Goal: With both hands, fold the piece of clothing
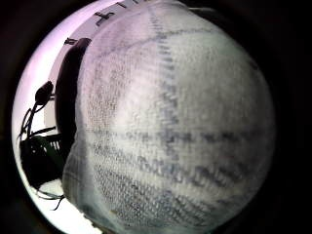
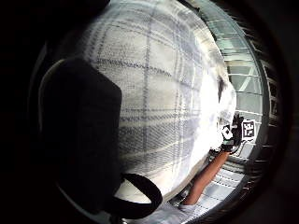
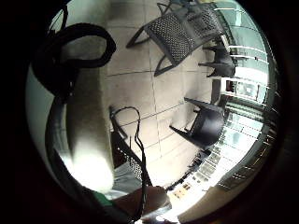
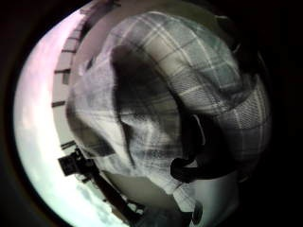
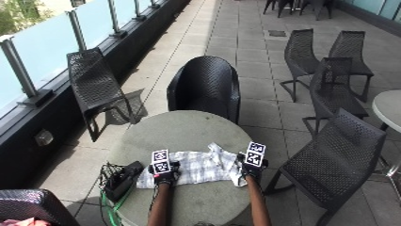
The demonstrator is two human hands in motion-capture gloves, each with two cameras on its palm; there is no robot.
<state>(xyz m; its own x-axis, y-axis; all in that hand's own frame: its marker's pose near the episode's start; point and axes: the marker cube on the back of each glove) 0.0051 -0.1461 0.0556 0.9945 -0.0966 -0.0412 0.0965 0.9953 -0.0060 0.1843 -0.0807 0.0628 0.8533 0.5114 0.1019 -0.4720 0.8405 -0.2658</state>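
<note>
**Round outdoor counter, plaid garment spread across**

Sitting on the round counter [image 5: 188,129] among black patio chairs [image 5: 204,84]: plaid shirt [image 5: 200,167], lying flat. Looking light, soft, floppy; best taken at edges or corners. Left hand [image 5: 164,175] resting at its left end, right hand [image 5: 251,167] at its right; finger state impossible to tell. Showing no readable labels.

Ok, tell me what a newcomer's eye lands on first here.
The plaid shirt, spread across the round table, catches the eye first. The left hand and right hand sit at its two ends. A black chair stands just beyond the table.
</note>
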